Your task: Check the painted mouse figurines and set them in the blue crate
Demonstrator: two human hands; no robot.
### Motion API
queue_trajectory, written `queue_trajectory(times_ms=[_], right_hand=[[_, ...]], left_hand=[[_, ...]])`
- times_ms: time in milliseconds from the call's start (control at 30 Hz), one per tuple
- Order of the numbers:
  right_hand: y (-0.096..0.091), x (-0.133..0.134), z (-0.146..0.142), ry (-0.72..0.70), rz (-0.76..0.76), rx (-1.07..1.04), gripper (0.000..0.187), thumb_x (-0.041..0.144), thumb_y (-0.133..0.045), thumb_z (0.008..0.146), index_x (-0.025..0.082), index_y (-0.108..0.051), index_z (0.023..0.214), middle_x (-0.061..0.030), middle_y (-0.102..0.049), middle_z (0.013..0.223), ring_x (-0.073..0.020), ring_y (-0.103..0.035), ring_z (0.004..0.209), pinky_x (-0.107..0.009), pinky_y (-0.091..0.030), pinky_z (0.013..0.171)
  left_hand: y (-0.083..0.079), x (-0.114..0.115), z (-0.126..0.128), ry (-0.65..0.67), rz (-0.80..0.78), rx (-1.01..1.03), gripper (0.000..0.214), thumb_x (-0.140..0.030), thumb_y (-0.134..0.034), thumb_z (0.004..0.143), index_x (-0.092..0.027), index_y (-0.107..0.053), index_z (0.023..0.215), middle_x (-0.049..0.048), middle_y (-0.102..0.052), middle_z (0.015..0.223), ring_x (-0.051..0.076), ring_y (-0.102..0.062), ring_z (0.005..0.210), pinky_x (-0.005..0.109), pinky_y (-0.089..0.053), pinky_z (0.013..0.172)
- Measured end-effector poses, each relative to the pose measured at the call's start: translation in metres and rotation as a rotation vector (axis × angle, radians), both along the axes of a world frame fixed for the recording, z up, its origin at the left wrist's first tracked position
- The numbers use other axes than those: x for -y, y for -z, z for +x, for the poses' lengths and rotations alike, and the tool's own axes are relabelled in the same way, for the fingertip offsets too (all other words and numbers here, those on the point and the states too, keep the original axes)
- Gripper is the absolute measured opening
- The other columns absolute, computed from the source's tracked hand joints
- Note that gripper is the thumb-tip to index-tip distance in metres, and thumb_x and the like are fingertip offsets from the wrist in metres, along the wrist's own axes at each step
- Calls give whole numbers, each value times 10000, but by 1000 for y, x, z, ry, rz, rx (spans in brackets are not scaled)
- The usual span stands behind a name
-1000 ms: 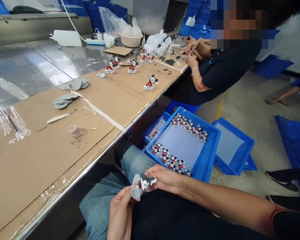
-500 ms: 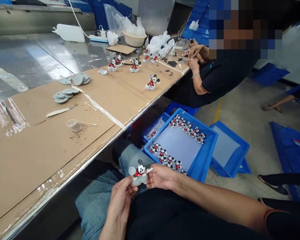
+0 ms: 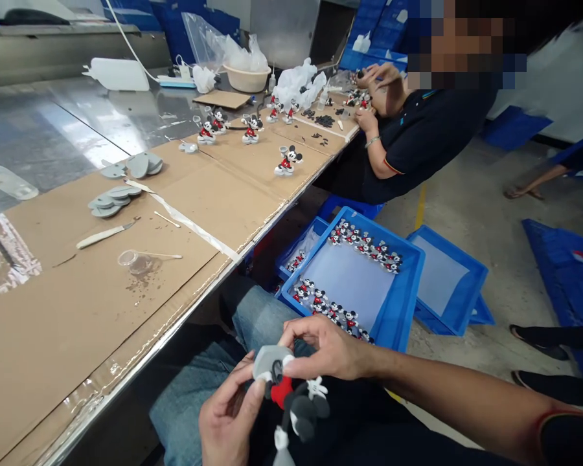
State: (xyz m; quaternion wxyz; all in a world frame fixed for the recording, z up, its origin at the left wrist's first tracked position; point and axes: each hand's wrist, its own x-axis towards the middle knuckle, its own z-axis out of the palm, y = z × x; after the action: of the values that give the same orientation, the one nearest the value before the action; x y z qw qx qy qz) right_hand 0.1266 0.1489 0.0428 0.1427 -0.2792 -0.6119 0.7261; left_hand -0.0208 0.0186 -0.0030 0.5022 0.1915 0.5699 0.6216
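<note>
Over my lap, both hands hold one cartoon mouse figurine (image 3: 294, 401) in black, red and white, turned head down with its grey base (image 3: 271, 357) uppermost. My right hand (image 3: 323, 349) pinches the base from above. My left hand (image 3: 228, 417) grips the figurine from the lower left, its thumb against the base. To the right of my knee, a blue bin (image 3: 403, 294) holds several like figurines in rows along its near and far sides.
The cardboard-covered table (image 3: 78, 304) carries grey bases (image 3: 109, 200), a knife-like tool (image 3: 104, 233), a small clear cup (image 3: 129, 260) and finished figurines (image 3: 285, 160). A co-worker in a dark shirt (image 3: 418, 139) works at the far end. Another blue bin (image 3: 447, 281) lies on the floor.
The figurine has been flipped from upright to head down, base up, and brought closer to me. My right hand has shifted onto the base. The co-worker has raised a hand.
</note>
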Motion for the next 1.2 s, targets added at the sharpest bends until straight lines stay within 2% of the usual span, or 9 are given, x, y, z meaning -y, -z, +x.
queue_trajectory(times_ms=[67,133,200,300,500,700,1000,1200], right_hand=[[-12,-4,1,-88,267,-104,171,243,-752,740,114,-707,843,-23,-623,776,-106,-552,713,-227,-423,689],[-17,-7,-1,-120,444,-197,178,245,-726,772,108,-713,886,-38,-624,765,-114,-554,699,-236,-435,681],[-18,-8,-3,-130,543,-266,196,245,-709,792,97,-712,922,-48,-623,748,-121,-547,690,-242,-440,673],[-17,-7,-5,-125,596,-308,208,247,-696,808,81,-710,932,-60,-622,732,-128,-543,690,-252,-445,678],[-16,-6,-2,-123,531,-258,209,270,-705,802,104,-721,928,-54,-626,735,-131,-557,693,-250,-445,687],[-9,-7,1,-111,454,-224,209,281,-722,783,125,-725,922,-47,-641,777,-120,-572,702,-230,-448,688],[-7,-9,5,-91,404,-197,204,261,-741,762,104,-723,892,-45,-635,778,-118,-576,702,-221,-446,681],[-10,-9,3,-77,437,-213,192,268,-725,776,118,-720,897,-46,-636,773,-119,-567,697,-228,-446,683]], left_hand=[[-6,2,-9,85,250,-305,142,-217,-728,757,-245,-746,895,-2,-748,938,158,-653,955,291,-436,1007],[-11,0,-18,177,447,-501,215,-115,-657,793,-239,-715,959,-8,-734,912,157,-655,903,369,-435,1036],[-15,-2,-25,208,550,-604,280,-57,-623,797,-213,-684,1021,5,-718,907,165,-648,874,426,-442,1035],[-20,-4,-28,227,609,-659,327,-45,-626,786,-194,-675,1073,31,-717,912,189,-648,843,478,-464,1002],[-32,-6,-14,58,407,-516,147,-237,-695,790,-279,-766,912,19,-738,811,200,-636,724,505,-441,1018],[-35,-9,-9,29,305,-436,107,-360,-745,738,-292,-783,812,11,-723,737,199,-632,743,471,-410,1064],[-31,-13,-5,24,254,-362,137,-400,-776,694,-279,-785,757,10,-689,675,199,-625,738,465,-404,1074],[-27,-10,-7,22,245,-258,142,-378,-777,696,-268,-783,786,32,-716,744,227,-628,794,509,-428,1033]])
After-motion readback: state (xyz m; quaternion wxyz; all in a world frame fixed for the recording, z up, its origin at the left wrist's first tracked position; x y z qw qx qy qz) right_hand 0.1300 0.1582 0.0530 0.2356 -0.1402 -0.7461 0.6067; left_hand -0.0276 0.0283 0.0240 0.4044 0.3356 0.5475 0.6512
